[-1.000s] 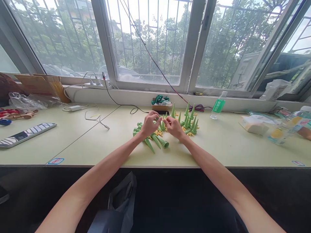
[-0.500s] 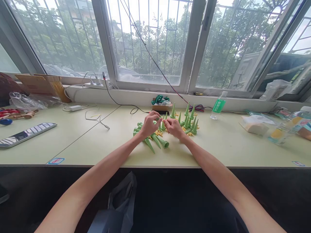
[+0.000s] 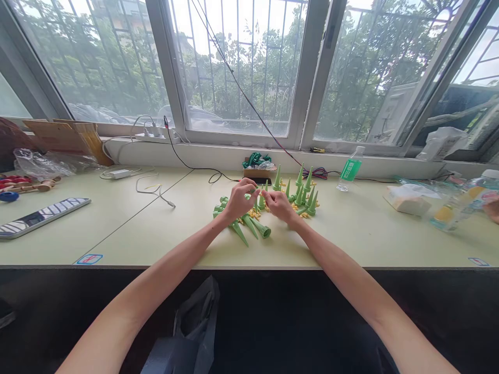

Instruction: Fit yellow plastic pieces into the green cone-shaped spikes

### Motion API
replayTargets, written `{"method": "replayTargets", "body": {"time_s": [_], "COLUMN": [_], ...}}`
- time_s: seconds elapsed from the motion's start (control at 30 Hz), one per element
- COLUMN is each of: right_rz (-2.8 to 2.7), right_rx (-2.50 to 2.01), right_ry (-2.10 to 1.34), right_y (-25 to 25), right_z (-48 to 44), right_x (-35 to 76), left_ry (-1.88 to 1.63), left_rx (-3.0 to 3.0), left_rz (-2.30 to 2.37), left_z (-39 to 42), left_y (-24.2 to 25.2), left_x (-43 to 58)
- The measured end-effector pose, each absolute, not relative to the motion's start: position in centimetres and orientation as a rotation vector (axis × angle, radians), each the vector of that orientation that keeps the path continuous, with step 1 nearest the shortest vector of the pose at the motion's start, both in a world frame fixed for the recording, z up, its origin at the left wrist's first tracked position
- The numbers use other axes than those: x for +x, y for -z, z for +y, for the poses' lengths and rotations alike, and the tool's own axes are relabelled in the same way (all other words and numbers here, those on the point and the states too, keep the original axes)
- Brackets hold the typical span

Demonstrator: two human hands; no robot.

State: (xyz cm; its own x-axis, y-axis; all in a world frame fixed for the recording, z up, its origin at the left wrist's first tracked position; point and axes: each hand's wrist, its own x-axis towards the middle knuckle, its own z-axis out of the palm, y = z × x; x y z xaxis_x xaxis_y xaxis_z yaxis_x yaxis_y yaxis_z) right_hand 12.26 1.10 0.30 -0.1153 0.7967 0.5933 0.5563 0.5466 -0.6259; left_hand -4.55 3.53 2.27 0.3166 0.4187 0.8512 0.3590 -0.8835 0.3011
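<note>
My left hand (image 3: 242, 198) is closed in a pinch above the middle of the table, with bits of green plastic spike (image 3: 248, 196) showing between its fingers. Close against it, my right hand (image 3: 277, 204) is closed too, fingertips pressed together; whatever it grips is too small and hidden to name. To the right, several green cone-shaped spikes (image 3: 299, 196) stand point up. More green spikes lie on their sides below my left hand, among them one with its hollow end (image 3: 266, 232) facing me. Small yellow plastic pieces (image 3: 255, 213) are scattered between and under the spikes.
Behind the spikes sits a small cardboard box (image 3: 259, 172) holding green pieces. A water bottle (image 3: 351, 169) stands back right. Cables (image 3: 156, 192) and a phone-like slab (image 3: 44, 217) lie left. At far right are a tissue pack (image 3: 407, 200), a large bottle (image 3: 463, 208) and another person's hand (image 3: 493, 209).
My two hands stay almost still, fingertips together in the same place. The other person's hand at the right edge has shifted slightly.
</note>
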Motion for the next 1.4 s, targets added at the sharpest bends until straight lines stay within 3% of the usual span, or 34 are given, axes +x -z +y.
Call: {"method": "replayTargets", "body": {"time_s": [1.13, 1.4], "right_rz": [-1.731, -1.69], "right_rx": [-1.147, -1.105], "right_ry": [-0.231, -0.206], "right_y": [-0.8, -0.8], "right_z": [0.7, 0.7], "right_x": [12.3, 12.3], "left_ry": [-1.563, -1.635], "left_rx": [2.545, 2.138], "left_rz": [0.743, 0.833], "left_z": [3.2, 3.3], "left_y": [-2.3, -2.7], "left_x": [-4.2, -4.1]}}
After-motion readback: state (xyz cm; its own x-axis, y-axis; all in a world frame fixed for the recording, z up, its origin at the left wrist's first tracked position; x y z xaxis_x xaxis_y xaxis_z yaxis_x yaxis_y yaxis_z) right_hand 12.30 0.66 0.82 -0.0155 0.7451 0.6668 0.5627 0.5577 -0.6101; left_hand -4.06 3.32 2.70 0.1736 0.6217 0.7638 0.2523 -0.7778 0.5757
